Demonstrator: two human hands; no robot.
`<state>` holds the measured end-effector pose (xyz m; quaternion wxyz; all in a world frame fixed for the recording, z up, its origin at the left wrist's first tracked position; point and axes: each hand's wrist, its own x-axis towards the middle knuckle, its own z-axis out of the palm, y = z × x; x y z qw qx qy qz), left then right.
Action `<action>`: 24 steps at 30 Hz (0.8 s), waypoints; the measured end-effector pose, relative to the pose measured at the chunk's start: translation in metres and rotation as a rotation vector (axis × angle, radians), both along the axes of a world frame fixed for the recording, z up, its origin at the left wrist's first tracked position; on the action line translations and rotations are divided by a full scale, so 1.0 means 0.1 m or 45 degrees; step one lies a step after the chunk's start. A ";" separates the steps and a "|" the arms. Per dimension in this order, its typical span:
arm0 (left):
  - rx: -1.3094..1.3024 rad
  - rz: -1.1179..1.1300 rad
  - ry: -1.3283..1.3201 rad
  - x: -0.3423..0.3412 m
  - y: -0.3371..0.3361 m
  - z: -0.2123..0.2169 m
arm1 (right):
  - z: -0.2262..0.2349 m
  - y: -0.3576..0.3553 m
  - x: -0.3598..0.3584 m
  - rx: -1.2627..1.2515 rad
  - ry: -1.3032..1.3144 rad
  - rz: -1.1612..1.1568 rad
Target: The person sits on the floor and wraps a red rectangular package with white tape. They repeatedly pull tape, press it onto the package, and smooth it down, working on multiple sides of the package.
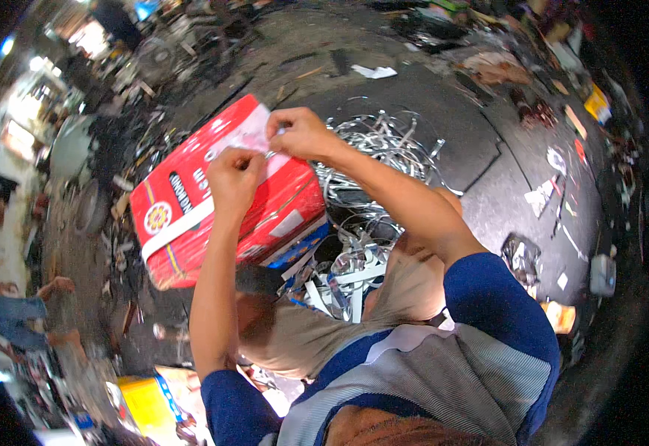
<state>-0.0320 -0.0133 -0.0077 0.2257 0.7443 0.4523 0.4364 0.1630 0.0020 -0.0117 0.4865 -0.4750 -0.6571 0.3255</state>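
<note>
My left hand (235,175) and my right hand (298,134) are raised close together above a red cardboard box (190,215) with a white band. Both pinch a small thin metal piece between fingertips; the piece is nearly hidden by my fingers. The right hand sits slightly higher and farther than the left. Beyond and below my hands lies a tangled heap of shiny metal strips (384,145) on the dark ground. More silver strips (343,275) lie by my knees, next to the box's near corner.
Dark ground (480,126) carries scattered paper scraps and litter at right. A crumpled foil piece (521,256) lies at right. A yellow container (146,405) sits at lower left. Another person (12,312) sits at far left among cluttered scrap.
</note>
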 end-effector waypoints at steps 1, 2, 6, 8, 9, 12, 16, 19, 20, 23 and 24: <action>-0.037 -0.005 -0.009 -0.01 0.02 0.01 | 0.00 0.01 -0.01 0.009 -0.036 -0.032; -0.038 -0.014 0.057 0.00 0.02 0.07 | -0.06 0.04 -0.01 0.147 -0.070 -0.075; 0.074 -0.093 0.181 -0.02 0.04 0.25 | 0.07 -0.15 0.05 -0.079 0.155 -0.033; 0.174 -0.176 0.150 0.01 0.08 0.23 | 0.08 -0.17 0.07 -0.217 0.230 -0.078; 0.180 -0.167 0.104 0.04 0.08 0.22 | 0.10 -0.16 0.10 -0.251 0.135 -0.104; 0.221 -0.192 -0.016 0.18 0.12 0.15 | -0.04 -0.10 0.12 0.009 -0.076 -0.084; 0.197 -0.210 -0.151 0.26 0.11 0.09 | -0.09 -0.14 0.17 -0.062 0.251 0.099; 0.185 -0.229 -0.181 0.29 0.05 0.08 | -0.13 -0.27 0.16 -0.715 0.960 0.243; 0.197 -0.236 -0.173 0.34 0.10 0.11 | -0.14 -0.26 0.16 -0.770 1.069 0.230; 0.184 -0.243 -0.137 0.36 0.12 0.16 | -0.24 -0.26 0.22 -0.858 1.184 0.250; 0.182 -0.245 -0.159 0.35 0.11 0.16 | -0.25 -0.26 0.23 -0.881 1.197 0.243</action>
